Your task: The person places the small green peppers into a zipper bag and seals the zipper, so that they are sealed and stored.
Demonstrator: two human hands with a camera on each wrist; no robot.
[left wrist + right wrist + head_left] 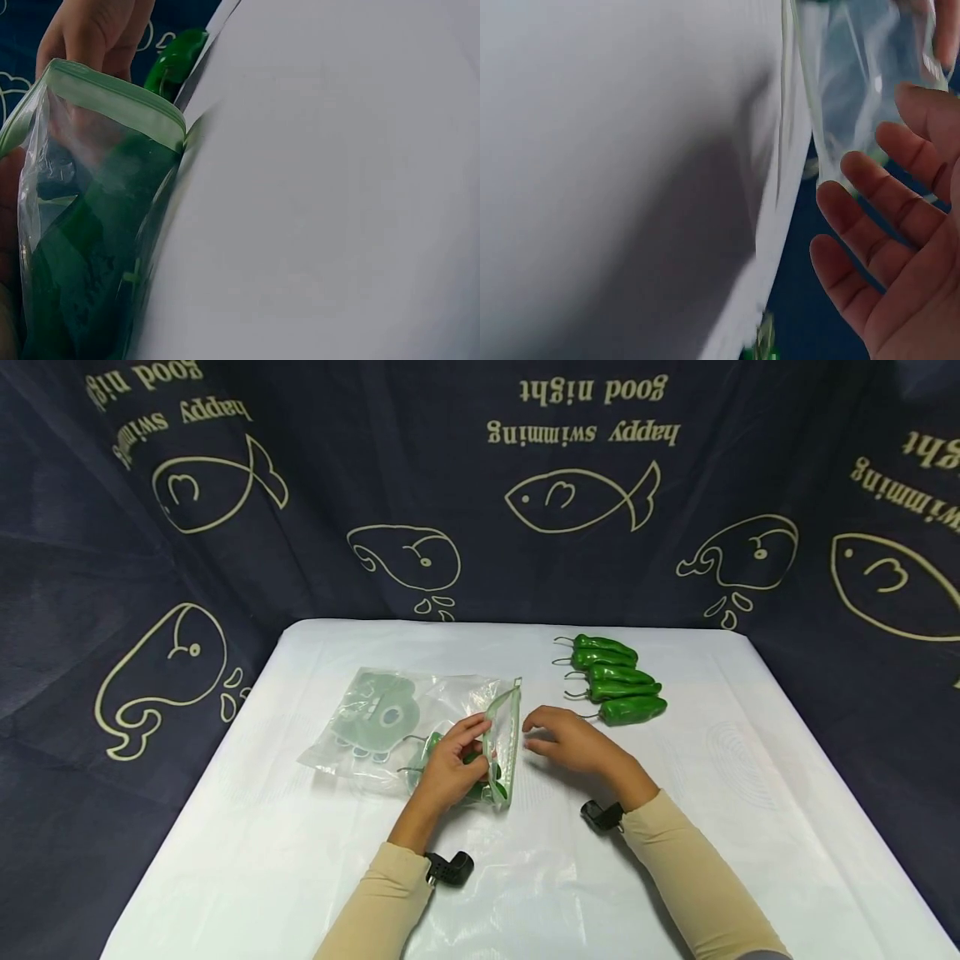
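Nearest to me, from where I follow at a distance, are the two beige sleeves (690, 868) and a small black camera (450, 868) at each wrist. The left hand (448, 768) pinches the edge of the clear bag (442, 689) near its mouth and so keeps the mouth apart. The right hand (577, 743) is just outside this mouth; its fingers are loosely bent, a little spread, and I see nothing in them.

I judge that the step in hand is the filling of the bag, one pepper placed and the right hand between two trips. If so, the next move calls for reaching to the row and pinching one more pepper, while the left hand must not let the mouth collapse — the film looks soft and could fold in the way.

The bag lies on the white table (555, 893), its pale green zip strip (516, 727) turned toward the right hand. Inside, behind the film, are green peppers (431, 743); I make out two stems, but the left hand hides part, so I cannot give a sure count. A printed animal (375, 714) covers the other end.

Farther, five peppers (621, 674) lie side by side, outside the bag. Behind the table hangs a dark cloth (420, 410) with fish drawings.
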